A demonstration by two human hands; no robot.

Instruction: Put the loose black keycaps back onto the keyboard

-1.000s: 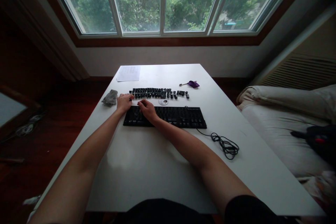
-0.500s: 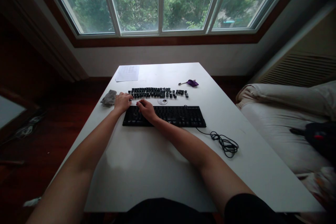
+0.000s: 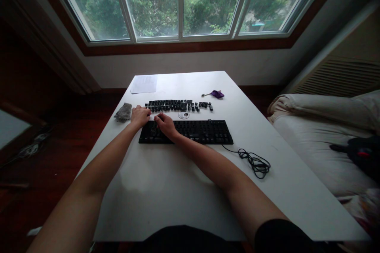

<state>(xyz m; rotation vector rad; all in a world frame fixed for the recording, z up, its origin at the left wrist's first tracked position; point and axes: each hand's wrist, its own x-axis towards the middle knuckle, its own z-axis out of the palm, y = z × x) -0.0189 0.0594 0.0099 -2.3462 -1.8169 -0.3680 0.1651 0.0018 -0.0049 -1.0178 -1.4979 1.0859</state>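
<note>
A black keyboard (image 3: 204, 131) lies across the white table, many of its keycaps off. Just past its left end, my left hand (image 3: 140, 116) is closed, with a small black keycap (image 3: 148, 114) at its fingertips. My right hand (image 3: 166, 124) is above the keyboard's left part, thumb and fingers pinched around a thin, slim thing too small to make out. Behind the hands, loose black keycaps (image 3: 184, 106) stand in rows. Between them and the keyboard sits a small round clear dish (image 3: 183, 115) with something dark in it.
A grey rag (image 3: 123, 113) lies left of my left hand. Farther back are a paper sheet (image 3: 144, 84) and a small brush beside a purple item (image 3: 217, 94). The coiled keyboard cable (image 3: 255, 163) rests at the right. A cushioned seat (image 3: 308, 142) stands beyond the table's right edge.
My hands stay almost in place, with only slight finger movement. The whole view has shifted very slightly.
</note>
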